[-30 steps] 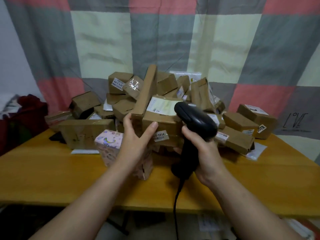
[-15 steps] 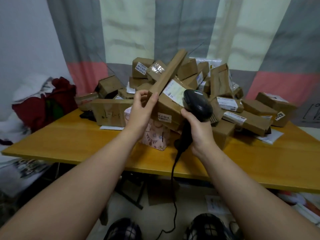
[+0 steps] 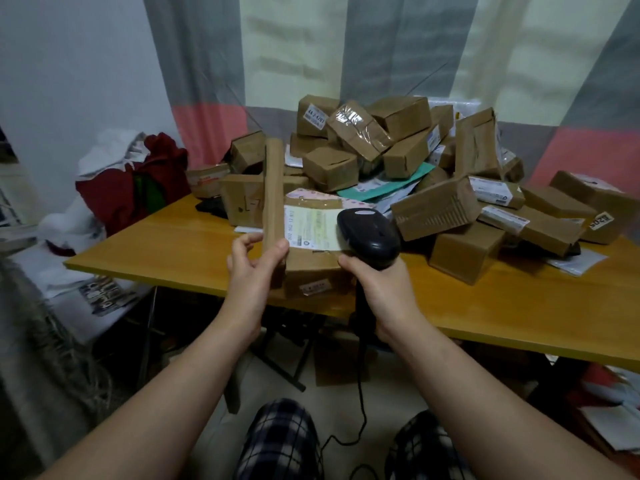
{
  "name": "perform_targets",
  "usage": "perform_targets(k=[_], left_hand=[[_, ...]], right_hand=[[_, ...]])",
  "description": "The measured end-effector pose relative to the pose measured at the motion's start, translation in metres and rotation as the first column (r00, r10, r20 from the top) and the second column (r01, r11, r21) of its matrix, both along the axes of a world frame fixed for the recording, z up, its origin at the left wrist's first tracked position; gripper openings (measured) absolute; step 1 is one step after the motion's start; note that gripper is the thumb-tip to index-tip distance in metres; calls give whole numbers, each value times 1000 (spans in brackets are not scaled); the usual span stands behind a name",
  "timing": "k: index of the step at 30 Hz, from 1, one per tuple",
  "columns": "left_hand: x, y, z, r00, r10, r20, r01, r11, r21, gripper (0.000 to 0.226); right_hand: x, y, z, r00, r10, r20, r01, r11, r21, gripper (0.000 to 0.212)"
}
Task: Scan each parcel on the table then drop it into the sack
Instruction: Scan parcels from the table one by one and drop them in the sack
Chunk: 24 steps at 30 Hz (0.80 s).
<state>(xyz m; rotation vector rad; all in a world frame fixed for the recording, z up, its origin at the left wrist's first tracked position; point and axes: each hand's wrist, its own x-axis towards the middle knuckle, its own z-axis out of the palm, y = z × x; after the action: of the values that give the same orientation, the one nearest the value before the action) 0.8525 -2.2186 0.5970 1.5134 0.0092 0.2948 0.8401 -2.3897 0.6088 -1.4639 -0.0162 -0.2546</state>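
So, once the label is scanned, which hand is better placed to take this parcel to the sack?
Left. The left hand grips the parcel at its left edge, while the right hand is full with the scanner.

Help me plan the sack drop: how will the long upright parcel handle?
Probably stiff: the long cardboard parcel stands straight above the left hand. Held only near its bottom end, it may tip. The one-hand grip hints it is light.
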Motion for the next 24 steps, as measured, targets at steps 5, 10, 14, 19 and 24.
perform_targets(k=[5,10,14,19,24], left_hand=[[12,2,-10,981,154,-118,-114,951,289,54],[32,23,-3,927,372,-41,-274,750,602,53],[46,44,-6,908,399,-129,-194,672,715,56],[44,55,-9,937,336,-99,-166,673,720,42],[27,33,-7,992,128,-8,-86,712,697,48]], right_hand=[[13,12,-25,991,-95,-97,92,995,-36,44],[27,18,-32,985,-103,-137,104,995,1,49],[35,29,-33,991,-90,-102,86,995,-49,47],[43,34,-40,990,-111,-84,106,992,-64,50],[41,35,-43,974,-223,-34,220,972,-76,55]])
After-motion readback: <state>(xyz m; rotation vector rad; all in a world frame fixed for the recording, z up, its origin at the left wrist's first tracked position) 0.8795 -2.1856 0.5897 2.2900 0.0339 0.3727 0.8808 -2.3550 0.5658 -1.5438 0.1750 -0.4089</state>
